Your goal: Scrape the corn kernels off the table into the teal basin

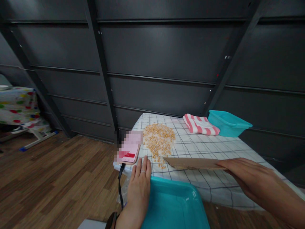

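My right hand (240, 173) grips one end of a flat piece of brown cardboard (195, 163), held low over the table. The cardboard's far end reaches the near edge of a pile of yellow beans (160, 138) with whitish bits among them, spread on the checked cloth. Fingers stretched out, my left hand (140, 179) lies at the table's front edge, just left of a turquoise basin (176, 203). That basin sits below the table edge, and its lower part is cut off by the frame. No object shows in my left hand.
A pink phone (130, 154) with a dark cord (120, 184) lies at the table's left edge. A red-and-white striped towel (200, 124) and a second turquoise basin (228, 124) stand at the back right. Dark panelled wall (162, 51) rises behind the checked tablecloth (209, 148).
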`<state>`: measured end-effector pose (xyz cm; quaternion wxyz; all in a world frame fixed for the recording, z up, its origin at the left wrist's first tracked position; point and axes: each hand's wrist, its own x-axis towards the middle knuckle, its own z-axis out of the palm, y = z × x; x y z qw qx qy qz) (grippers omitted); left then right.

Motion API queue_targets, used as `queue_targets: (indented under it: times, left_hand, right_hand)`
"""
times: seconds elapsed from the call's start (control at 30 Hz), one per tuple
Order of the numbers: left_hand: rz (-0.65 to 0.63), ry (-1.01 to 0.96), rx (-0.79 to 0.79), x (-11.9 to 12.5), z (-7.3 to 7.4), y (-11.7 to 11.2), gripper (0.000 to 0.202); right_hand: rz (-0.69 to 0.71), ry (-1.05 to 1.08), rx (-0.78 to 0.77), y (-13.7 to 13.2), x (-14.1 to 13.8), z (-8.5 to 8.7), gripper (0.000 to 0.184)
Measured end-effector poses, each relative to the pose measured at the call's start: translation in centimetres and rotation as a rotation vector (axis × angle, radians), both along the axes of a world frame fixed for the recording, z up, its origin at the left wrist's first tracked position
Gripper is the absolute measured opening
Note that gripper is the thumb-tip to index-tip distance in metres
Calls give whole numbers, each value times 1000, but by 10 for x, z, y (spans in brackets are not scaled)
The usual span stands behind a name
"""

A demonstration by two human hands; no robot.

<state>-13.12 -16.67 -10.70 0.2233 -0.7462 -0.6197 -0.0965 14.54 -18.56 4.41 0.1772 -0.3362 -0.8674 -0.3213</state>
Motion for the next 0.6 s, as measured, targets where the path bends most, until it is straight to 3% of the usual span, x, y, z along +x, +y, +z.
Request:
queue_targets:
  times: [0.6]
  left_hand:
    - [-9,8,6,-3,-2,0,61]
  right_hand:
    - [57,76,-105,-11,-5,4,38]
